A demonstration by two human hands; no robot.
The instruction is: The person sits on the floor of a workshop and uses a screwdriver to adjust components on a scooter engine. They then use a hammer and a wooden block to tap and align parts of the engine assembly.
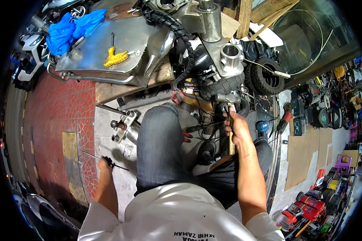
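My right hand (pixel 238 127) is closed around the wooden handle of a hammer (pixel 228 98), its metal head raised beyond my fingers near a knobby tire. Low on my left, my left hand (pixel 105 164) is closed on a thin dark rod (pixel 120 166) that sticks out to both sides; its kind is too small to tell. A metal bracket with round posts (pixel 126 126) lies on the pale floor between that hand and the workbench. Above the hammer stands a metal clamp with a wide open tube (pixel 230 56).
A wooden bench (pixel 120 90) carries a large metal panel (pixel 88 60), a yellow-handled tool (pixel 116 57) and a blue plastic bag (pixel 74 30). Tires (pixel 267 76) stand at right. Cardboard (pixel 303 154) and red power tools (pixel 309 207) lie on the right-hand floor. Parked motorbikes line the left.
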